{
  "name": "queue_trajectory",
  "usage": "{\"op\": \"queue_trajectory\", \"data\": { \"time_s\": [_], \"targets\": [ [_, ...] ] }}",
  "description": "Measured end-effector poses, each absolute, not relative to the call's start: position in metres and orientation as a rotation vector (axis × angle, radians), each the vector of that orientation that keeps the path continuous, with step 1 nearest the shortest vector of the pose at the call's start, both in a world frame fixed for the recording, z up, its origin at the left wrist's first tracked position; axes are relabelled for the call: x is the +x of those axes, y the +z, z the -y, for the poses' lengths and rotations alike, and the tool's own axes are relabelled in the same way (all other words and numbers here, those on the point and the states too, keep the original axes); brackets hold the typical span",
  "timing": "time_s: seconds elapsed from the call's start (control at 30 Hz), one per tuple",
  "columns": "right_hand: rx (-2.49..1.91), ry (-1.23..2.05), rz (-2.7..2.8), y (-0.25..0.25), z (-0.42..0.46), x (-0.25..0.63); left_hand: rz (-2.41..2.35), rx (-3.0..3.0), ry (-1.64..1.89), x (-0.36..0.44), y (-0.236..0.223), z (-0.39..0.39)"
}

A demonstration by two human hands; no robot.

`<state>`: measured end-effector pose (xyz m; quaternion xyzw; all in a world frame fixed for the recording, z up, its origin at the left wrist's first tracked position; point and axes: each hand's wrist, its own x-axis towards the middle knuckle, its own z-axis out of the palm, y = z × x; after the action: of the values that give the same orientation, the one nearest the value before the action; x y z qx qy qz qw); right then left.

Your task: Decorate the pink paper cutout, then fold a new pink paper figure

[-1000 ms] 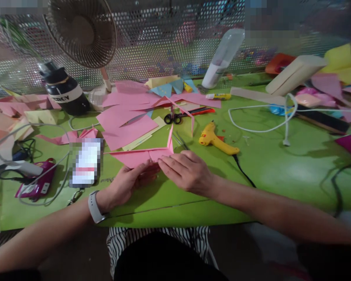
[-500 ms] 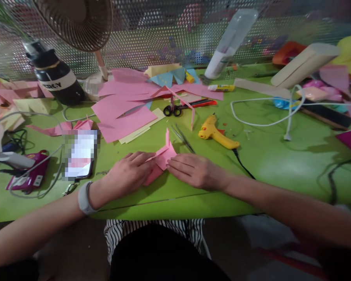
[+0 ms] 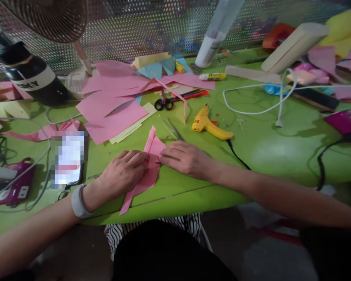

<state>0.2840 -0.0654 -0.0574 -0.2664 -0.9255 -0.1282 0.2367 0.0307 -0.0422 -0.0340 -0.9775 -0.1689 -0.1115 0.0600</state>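
Note:
A folded piece of pink paper (image 3: 152, 171) lies slantwise on the green table, with a narrow folded strip along its left side and a tail reaching toward the front edge. My left hand (image 3: 124, 171) is closed over that left side, fingers curled on the paper and thumb hidden. From the right, my right hand (image 3: 188, 159) holds the paper's right edge at its fingertips, the fingers close together. Tweezers (image 3: 174, 130) lie just beyond my right hand. A yellow glue gun (image 3: 212, 127) rests farther right, and black-handled scissors (image 3: 163, 104) lie behind the tweezers.
Pink paper sheets (image 3: 114, 117) spread across the back middle. A phone (image 3: 68, 160), a purple box-like device (image 3: 14, 183) with cables and a black bottle (image 3: 32, 76) stand left, near a fan (image 3: 55, 17). A glue stick (image 3: 213, 76) and white cable (image 3: 251, 112) lie right.
The pink paper has turned from lying crosswise to pointing toward me. My left hand went from beneath its near edge to on top of it. My right hand stays at its right side.

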Motion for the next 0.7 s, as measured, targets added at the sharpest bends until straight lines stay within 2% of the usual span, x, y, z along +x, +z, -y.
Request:
{"op": "queue_trajectory", "data": {
  "time_s": [0.3, 0.5, 0.7],
  "targets": [
    [-1.231, 0.233, 2.358, -0.055, 0.068, 0.27, 0.478, -3.086, -0.414, 0.028, -0.034, 0.04],
    [-1.385, 0.371, 2.27, -0.057, 0.067, 0.264, 0.544, -3.167, -0.454, 0.029, -0.036, 0.04],
    [-1.451, 0.378, 2.307, -0.057, 0.066, 0.262, 0.539, -3.15, -0.505, 0.029, -0.041, 0.036]
  ]
}}
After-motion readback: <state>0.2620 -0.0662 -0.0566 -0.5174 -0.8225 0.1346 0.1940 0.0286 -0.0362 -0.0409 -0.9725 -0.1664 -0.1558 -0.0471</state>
